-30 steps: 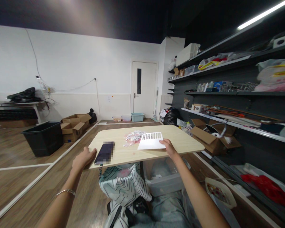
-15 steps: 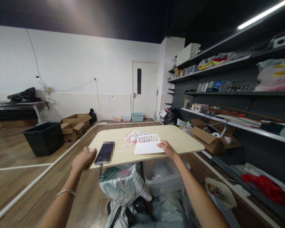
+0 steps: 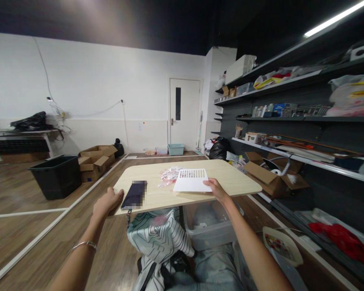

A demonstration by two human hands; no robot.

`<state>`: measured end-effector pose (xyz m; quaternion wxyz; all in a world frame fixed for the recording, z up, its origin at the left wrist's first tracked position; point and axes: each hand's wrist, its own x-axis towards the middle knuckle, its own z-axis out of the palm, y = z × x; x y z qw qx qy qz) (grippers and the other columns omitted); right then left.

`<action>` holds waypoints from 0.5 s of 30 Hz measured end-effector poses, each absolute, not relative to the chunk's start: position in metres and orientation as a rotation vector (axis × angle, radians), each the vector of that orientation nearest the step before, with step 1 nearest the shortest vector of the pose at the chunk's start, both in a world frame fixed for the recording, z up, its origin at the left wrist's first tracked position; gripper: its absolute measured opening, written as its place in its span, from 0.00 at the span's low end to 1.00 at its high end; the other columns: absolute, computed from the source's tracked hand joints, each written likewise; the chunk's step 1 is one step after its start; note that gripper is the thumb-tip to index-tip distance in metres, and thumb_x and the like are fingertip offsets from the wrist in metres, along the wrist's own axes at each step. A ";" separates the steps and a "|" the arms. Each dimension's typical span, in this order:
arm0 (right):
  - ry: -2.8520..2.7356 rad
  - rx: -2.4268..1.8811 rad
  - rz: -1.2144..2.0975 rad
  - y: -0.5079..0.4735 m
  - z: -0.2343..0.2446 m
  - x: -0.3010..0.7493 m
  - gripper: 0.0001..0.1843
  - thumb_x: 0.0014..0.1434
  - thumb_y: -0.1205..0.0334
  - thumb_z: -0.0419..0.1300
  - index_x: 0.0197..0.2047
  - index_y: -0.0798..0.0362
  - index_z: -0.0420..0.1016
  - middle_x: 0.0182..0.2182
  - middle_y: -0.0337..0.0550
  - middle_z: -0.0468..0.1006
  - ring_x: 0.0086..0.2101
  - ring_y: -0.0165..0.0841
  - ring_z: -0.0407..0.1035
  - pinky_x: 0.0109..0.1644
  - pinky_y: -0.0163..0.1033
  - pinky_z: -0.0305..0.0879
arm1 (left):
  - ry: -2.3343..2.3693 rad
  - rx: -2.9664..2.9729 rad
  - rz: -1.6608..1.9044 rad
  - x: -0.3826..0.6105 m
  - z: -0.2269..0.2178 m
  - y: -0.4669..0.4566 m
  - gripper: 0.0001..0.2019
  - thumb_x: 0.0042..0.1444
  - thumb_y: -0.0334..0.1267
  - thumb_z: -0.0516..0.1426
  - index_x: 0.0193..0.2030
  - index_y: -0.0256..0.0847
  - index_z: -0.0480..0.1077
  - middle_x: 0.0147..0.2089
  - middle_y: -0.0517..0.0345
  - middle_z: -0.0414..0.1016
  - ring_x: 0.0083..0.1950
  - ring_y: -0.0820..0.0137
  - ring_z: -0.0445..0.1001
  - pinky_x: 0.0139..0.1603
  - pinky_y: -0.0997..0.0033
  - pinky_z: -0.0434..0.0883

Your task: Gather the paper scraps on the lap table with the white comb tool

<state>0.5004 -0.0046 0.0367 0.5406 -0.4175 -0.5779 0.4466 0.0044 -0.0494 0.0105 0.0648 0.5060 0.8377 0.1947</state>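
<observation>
My right hand (image 3: 217, 190) pinches the near right corner of a white flat sheet with a row of slots (image 3: 189, 185) along its far side. The sheet is held above a small pale wood table (image 3: 230, 178). Behind and left of it lies a loose heap of small clear, white and pink packets (image 3: 169, 176), partly covered by the sheet. My left hand (image 3: 107, 201) is closed around the table's left edge, its underside fingers hidden. Close beside it a dark phone (image 3: 134, 195) lies flat on the tabletop, a strap hanging over the front edge.
Under the table are a patterned cloth bag (image 3: 157, 234) and a clear plastic bin (image 3: 210, 234). A black bin (image 3: 58, 176) and open cardboard boxes (image 3: 94, 161) stand at left. Loaded shelves (image 3: 315, 119) line the right wall, with another open box (image 3: 268, 180) before them.
My right hand has shifted the slotted sheet slightly right and away from me, and its tilt has changed a little. My left hand stays on the table edge.
</observation>
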 end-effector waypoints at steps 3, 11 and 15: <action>-1.328 -0.989 1.027 -0.002 0.034 0.501 0.19 0.43 0.46 0.70 0.32 0.53 0.81 0.31 0.45 0.84 0.37 0.43 0.74 0.44 0.43 0.69 | 2.532 1.515 0.583 0.005 0.011 -0.050 0.41 0.63 0.64 0.41 0.66 0.30 0.66 0.56 0.25 0.78 0.55 0.36 0.79 0.51 0.45 0.72; -1.543 -1.059 0.951 0.002 0.031 0.498 0.19 0.46 0.47 0.66 0.31 0.56 0.81 0.28 0.44 0.81 0.32 0.37 0.68 0.36 0.39 0.62 | 2.525 1.509 0.552 0.004 0.011 -0.049 0.41 0.63 0.64 0.40 0.67 0.30 0.65 0.57 0.24 0.78 0.56 0.37 0.79 0.52 0.45 0.72; -1.612 -1.064 0.954 0.002 0.030 0.499 0.17 0.49 0.49 0.65 0.30 0.57 0.80 0.25 0.41 0.78 0.28 0.33 0.63 0.33 0.36 0.58 | 2.524 1.530 0.563 0.003 0.010 -0.047 0.41 0.63 0.64 0.41 0.66 0.29 0.65 0.55 0.24 0.79 0.54 0.38 0.79 0.51 0.45 0.72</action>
